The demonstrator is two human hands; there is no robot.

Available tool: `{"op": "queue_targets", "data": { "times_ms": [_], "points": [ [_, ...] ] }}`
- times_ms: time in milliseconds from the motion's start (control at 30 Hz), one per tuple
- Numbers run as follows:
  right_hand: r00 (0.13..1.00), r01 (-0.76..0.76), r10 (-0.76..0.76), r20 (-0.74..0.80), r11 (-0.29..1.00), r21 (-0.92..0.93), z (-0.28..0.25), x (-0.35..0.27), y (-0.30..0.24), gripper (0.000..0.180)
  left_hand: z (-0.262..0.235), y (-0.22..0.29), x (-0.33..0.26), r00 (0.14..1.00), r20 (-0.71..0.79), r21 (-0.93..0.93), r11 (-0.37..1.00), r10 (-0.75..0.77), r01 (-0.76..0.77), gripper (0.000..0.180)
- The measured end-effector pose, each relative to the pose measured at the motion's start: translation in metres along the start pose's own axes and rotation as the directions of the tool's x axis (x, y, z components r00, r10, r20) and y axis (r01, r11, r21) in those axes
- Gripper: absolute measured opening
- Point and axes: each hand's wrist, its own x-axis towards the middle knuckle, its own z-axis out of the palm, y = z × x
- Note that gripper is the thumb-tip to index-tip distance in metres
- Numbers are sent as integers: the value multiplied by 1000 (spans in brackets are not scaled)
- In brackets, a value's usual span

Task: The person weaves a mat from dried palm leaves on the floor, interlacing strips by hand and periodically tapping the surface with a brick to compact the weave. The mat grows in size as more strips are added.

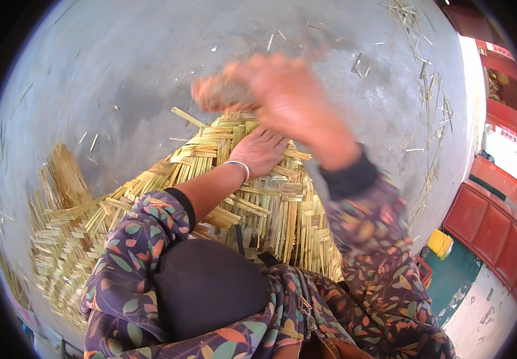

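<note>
While pressed flat and open on the woven straw mat (252, 197), left hand (262, 149) steadied the weave. Right hand (282, 96), blurred, clutched a brownish object (219, 93) above; best struck squarely beside the fingers.

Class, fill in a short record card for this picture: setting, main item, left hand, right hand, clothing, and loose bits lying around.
Setting: grey concrete floor, seen from above
Main item: woven straw mat, part-finished, loose strips fanning out at its left edge
Left hand: flat on the mat, palm down, silver bangle on the wrist
Right hand: raised above the mat, blurred, gripping a brownish object too smeared to identify
Clothing: dark leaf-print sleeves
Loose bits: straw scraps scattered on the floor
</note>
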Motion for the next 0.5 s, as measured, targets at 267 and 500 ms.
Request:
{"op": "queue_targets", "data": {
  "times_ms": [267, 500],
  "points": [
    [970, -235, 242, -12, 952, 196, 42, -42, 35, 55, 15, 17, -3, 975, -219, 146, 989, 36, -4, 56],
    [717, -693, 697, 11, 711, 117, 17, -147, 95, 70, 29, 46, 3, 941, -334, 230, 973, 47, 34, 61]
  ]
}}
